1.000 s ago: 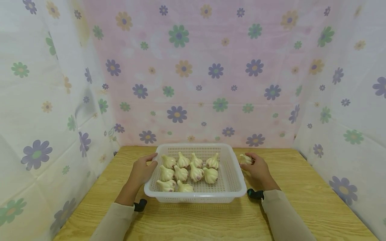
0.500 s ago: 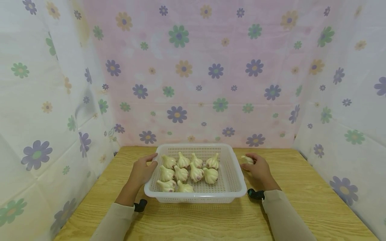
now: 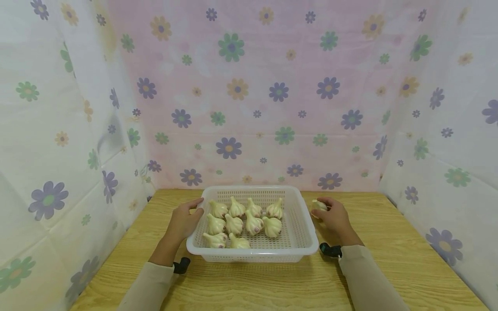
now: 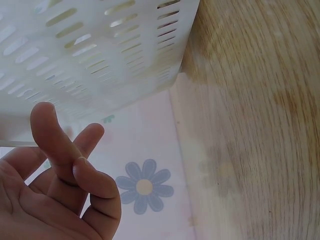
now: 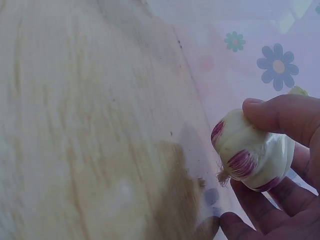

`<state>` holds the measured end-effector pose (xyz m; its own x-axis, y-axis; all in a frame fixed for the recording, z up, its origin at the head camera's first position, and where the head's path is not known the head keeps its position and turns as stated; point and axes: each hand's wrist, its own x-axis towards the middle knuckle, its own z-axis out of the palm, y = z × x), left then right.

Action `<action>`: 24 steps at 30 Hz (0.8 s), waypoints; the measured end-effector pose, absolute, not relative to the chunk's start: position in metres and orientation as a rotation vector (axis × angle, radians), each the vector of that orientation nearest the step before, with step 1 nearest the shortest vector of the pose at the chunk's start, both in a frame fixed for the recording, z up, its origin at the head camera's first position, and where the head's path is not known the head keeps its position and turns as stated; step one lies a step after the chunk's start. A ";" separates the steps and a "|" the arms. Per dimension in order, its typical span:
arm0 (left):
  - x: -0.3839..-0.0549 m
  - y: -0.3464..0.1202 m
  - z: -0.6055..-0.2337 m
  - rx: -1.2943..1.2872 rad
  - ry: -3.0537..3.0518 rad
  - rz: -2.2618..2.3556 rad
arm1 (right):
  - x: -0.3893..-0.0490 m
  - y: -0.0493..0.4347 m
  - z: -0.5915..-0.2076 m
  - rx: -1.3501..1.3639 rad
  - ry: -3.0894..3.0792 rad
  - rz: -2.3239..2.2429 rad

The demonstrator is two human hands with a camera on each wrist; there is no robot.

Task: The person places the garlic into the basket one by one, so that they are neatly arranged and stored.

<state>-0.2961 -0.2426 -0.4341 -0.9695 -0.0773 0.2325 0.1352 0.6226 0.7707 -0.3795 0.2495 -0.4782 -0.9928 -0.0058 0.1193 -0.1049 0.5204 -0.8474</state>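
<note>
A white plastic basket point(image 3: 253, 250) holds several pale garlic bulbs point(image 3: 234, 224), most of them toward its left side. My left hand point(image 3: 186, 220) grips the basket's left rim; in the left wrist view its fingers point(image 4: 97, 181) lie loosely bent by the basket's slotted wall point(image 4: 120, 60). To the right of the basket, my right hand point(image 3: 333, 218) holds another garlic bulb point(image 3: 319, 205) between thumb and fingers. The right wrist view shows that bulb's purple-streaked base point(image 5: 242, 162) and small root tuft facing away from the palm.
The basket stands on a wood-grain table point(image 3: 249, 285). Flowered cloth point(image 3: 256, 108) hangs behind the table and along both sides. Dark straps with small devices point(image 3: 330, 250) sit at both wrists.
The bulb in my right hand has turned a little, and that hand has shifted slightly right. The left hand, the basket and the bulbs inside look unmoved.
</note>
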 end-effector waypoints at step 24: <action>-0.295 -0.242 -0.432 -0.028 -2.602 -1.278 | -0.377 0.245 -0.466 0.060 -2.524 1.469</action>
<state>-0.2953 -0.2419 -0.4320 -0.9705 -0.0890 0.2241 0.1229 0.6169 0.7773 -0.3773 0.2453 -0.4659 -0.9748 0.0750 0.2100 -0.1455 0.4996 -0.8539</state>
